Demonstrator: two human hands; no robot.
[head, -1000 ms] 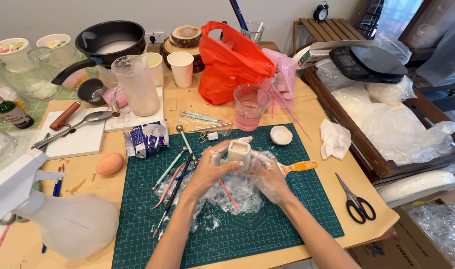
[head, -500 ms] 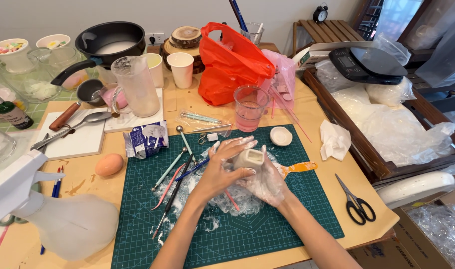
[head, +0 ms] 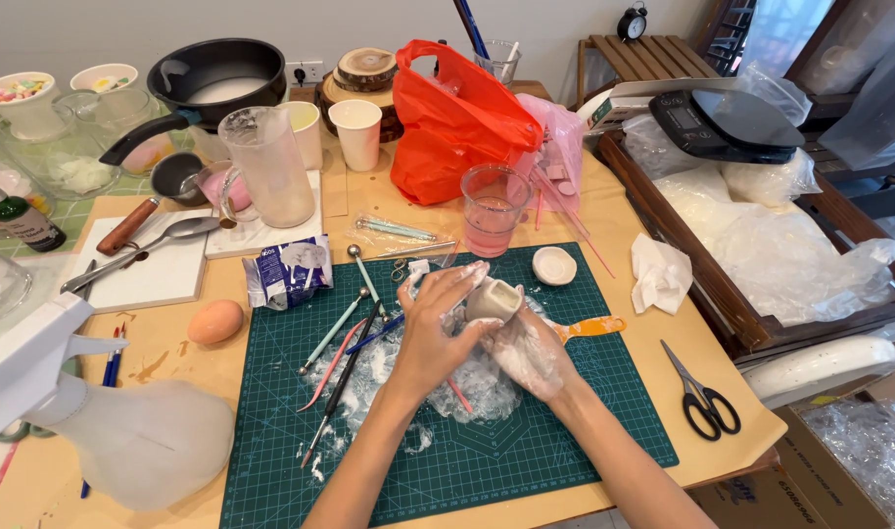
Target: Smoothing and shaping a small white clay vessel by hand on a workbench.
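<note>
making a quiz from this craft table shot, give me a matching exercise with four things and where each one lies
Things:
1. scissors
2. egg-shaped sponge
3. small white dish
4. small clay cup

Places:
A. on the green cutting mat, near its top right corner
B. held between the left hand and the right hand
C. on the bare table, right of the mat
D. on the bare table, left of the mat

Pairs: 1-C, 2-D, 3-A, 4-B

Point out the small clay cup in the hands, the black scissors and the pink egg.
small clay cup (head: 494,300), head view, its side wall.
black scissors (head: 700,395), head view, pivot.
pink egg (head: 215,321), head view, middle.
</note>
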